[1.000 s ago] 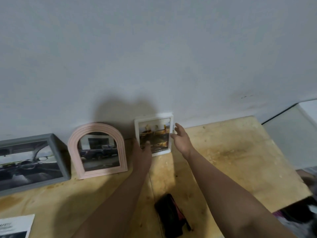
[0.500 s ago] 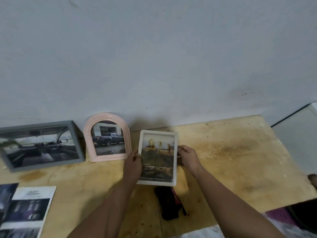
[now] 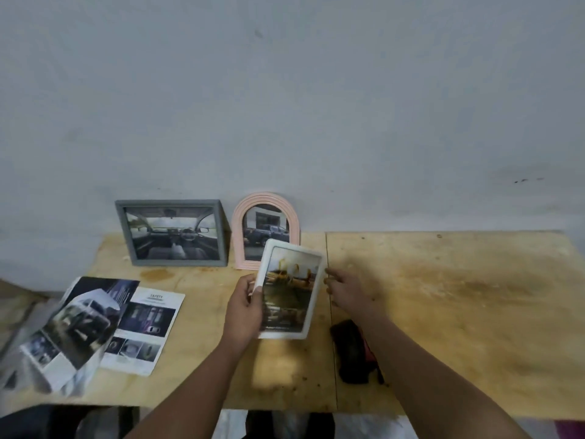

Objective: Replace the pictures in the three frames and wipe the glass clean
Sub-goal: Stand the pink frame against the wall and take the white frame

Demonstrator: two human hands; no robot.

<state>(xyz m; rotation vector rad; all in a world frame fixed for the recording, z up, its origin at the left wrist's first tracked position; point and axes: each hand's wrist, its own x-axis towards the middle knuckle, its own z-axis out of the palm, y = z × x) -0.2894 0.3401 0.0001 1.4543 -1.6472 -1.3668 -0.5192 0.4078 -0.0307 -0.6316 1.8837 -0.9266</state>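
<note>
At lower left of the frame, loose printed pages [image 3: 95,324] lie on the plywood counter [image 3: 443,296]. Behind them, a grey frame [image 3: 172,232] and a pink arched frame [image 3: 265,229] lean on the pale wall [image 3: 285,106]. At centre, the left hand [image 3: 245,307] clasps the white frame [image 3: 289,291] by its left edge, tilted above the counter; the right hand [image 3: 346,289] hovers beside it, fingers loose, holding nothing. Being glazed, it likely handles light, stiff and breakable, best gripped by the rims. A dark cloth [image 3: 353,351] lies right.
</note>
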